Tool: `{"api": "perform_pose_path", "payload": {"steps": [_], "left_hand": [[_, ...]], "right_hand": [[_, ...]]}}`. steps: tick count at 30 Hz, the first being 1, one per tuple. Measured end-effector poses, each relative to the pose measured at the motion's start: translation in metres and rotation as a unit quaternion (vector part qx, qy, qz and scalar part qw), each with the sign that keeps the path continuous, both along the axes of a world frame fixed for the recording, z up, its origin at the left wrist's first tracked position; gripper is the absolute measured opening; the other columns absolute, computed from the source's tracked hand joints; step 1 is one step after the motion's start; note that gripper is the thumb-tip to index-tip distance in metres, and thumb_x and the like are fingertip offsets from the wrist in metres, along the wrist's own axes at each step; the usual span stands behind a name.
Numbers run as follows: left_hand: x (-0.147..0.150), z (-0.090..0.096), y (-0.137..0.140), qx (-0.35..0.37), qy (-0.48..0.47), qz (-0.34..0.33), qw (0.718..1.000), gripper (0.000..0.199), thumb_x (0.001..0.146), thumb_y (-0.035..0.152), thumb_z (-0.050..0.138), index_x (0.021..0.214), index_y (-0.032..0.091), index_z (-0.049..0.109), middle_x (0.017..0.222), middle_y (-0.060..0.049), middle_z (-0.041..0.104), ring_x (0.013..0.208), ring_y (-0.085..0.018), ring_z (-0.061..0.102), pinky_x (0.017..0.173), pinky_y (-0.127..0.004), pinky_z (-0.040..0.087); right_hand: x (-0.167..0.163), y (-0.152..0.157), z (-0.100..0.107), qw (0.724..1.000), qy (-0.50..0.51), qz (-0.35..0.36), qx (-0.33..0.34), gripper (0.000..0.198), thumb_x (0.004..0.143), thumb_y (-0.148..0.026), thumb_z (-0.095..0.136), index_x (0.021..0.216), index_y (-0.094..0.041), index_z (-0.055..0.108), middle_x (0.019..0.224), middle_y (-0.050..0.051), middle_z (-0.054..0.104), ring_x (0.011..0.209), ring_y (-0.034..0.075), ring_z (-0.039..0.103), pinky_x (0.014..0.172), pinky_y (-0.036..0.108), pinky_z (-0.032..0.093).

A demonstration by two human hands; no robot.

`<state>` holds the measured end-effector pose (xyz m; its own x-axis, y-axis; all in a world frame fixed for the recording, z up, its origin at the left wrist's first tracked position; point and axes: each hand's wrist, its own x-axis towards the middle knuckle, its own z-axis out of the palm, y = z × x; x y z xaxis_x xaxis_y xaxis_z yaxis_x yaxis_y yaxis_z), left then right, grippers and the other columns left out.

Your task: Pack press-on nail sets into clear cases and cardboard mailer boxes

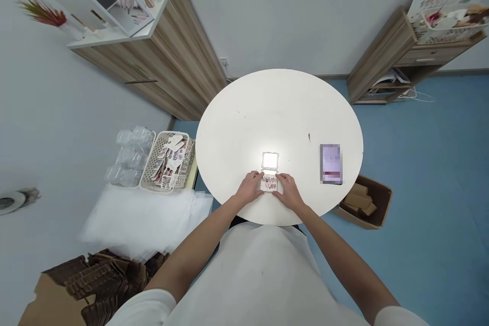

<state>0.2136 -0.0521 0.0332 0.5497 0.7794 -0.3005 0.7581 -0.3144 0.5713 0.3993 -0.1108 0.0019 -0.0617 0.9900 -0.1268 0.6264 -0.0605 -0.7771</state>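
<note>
A small clear hinged box (270, 161) lies on the white round table near its front edge, its lid standing raised at the far side. In its lower half rests a card of press-on nails (269, 183) in pink and dark tones. Against the box's left side is my left hand (250, 187), fingers closed along the edge. My right hand (288, 191) grips the right side in the same way, thumb near the front corner. The box sits between both hands.
On the table's right lies a blurred purple phone-like object (330, 164). A cardboard box (385, 198) stands on the floor to the right. Left of the table are a white basket (147, 175) of nail cards, clear plastic boxes (132, 155) and white sheets (141, 219).
</note>
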Motion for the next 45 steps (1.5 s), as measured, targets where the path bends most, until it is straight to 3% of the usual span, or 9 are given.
{"api": "perform_pose_path", "payload": {"steps": [14, 25, 30, 33, 37, 41, 45], "left_hand": [[0.014, -0.019, 0.009, -0.034, 0.039, 0.023, 0.998, 0.069, 0.068, 0.014, 0.059, 0.129, 0.024, 0.028, 0.118, -0.009, 0.039, 0.108, -0.024, 0.041, 0.085, -0.036, 0.04], [0.01, -0.029, 0.008, -0.033, 0.002, 0.025, 0.999, 0.071, 0.07, 0.013, 0.054, 0.133, 0.023, 0.022, 0.119, -0.011, 0.038, 0.109, -0.026, 0.039, 0.088, -0.039, 0.038], [0.006, -0.029, 0.008, -0.08, -0.067, 0.088, 0.991, 0.071, 0.07, 0.02, 0.058, 0.132, 0.022, 0.024, 0.116, -0.01, 0.041, 0.105, -0.022, 0.044, 0.089, -0.038, 0.037], [0.008, -0.03, 0.008, -0.118, -0.083, 0.149, 0.978, 0.06, 0.071, 0.023, 0.058, 0.126, 0.02, 0.035, 0.109, -0.009, 0.045, 0.09, -0.017, 0.051, 0.081, -0.033, 0.042], [0.012, -0.028, 0.005, -0.145, -0.102, 0.206, 0.962, 0.047, 0.066, 0.022, 0.062, 0.111, 0.017, 0.049, 0.098, -0.007, 0.052, 0.079, -0.015, 0.052, 0.073, -0.03, 0.044], [0.007, -0.024, -0.001, -0.162, -0.151, 0.267, 0.938, 0.042, 0.067, 0.02, 0.061, 0.107, 0.016, 0.049, 0.089, -0.004, 0.055, 0.068, -0.011, 0.052, 0.068, -0.028, 0.045], [-0.009, -0.016, -0.007, -0.172, -0.222, 0.27, 0.921, 0.034, 0.068, 0.02, 0.059, 0.1, 0.017, 0.049, 0.084, -0.002, 0.054, 0.061, -0.008, 0.051, 0.063, -0.025, 0.046]], "right_hand": [[0.004, 0.015, -0.02, 0.999, -0.032, 0.009, -0.011, 0.06, 0.067, -0.028, 0.061, 0.123, -0.023, 0.039, 0.115, 0.009, 0.045, 0.106, 0.029, 0.04, 0.087, 0.045, 0.037], [0.001, 0.018, -0.017, 0.999, -0.048, -0.01, -0.021, 0.058, 0.071, -0.031, 0.058, 0.125, -0.024, 0.038, 0.114, 0.01, 0.046, 0.102, 0.029, 0.043, 0.087, 0.046, 0.036], [-0.004, 0.013, -0.012, 0.996, 0.006, -0.063, -0.056, 0.064, 0.068, -0.03, 0.059, 0.126, -0.025, 0.034, 0.116, 0.008, 0.045, 0.103, 0.026, 0.046, 0.086, 0.045, 0.039], [-0.01, 0.013, -0.009, 0.982, 0.071, -0.137, -0.11, 0.066, 0.067, -0.029, 0.059, 0.127, -0.023, 0.031, 0.112, 0.008, 0.047, 0.093, 0.02, 0.052, 0.08, 0.038, 0.045], [-0.019, 0.018, -0.004, 0.958, 0.125, -0.194, -0.171, 0.061, 0.063, -0.025, 0.06, 0.121, -0.018, 0.041, 0.106, 0.008, 0.052, 0.085, 0.017, 0.054, 0.076, 0.033, 0.047], [-0.027, 0.013, 0.007, 0.953, 0.161, -0.206, -0.155, 0.056, 0.061, -0.023, 0.061, 0.114, -0.016, 0.046, 0.1, 0.006, 0.055, 0.078, 0.015, 0.055, 0.075, 0.033, 0.048], [-0.039, -0.002, 0.022, 0.952, 0.188, -0.217, -0.103, 0.055, 0.061, -0.023, 0.062, 0.113, -0.019, 0.046, 0.101, 0.006, 0.054, 0.076, 0.013, 0.056, 0.07, 0.031, 0.05]]}}
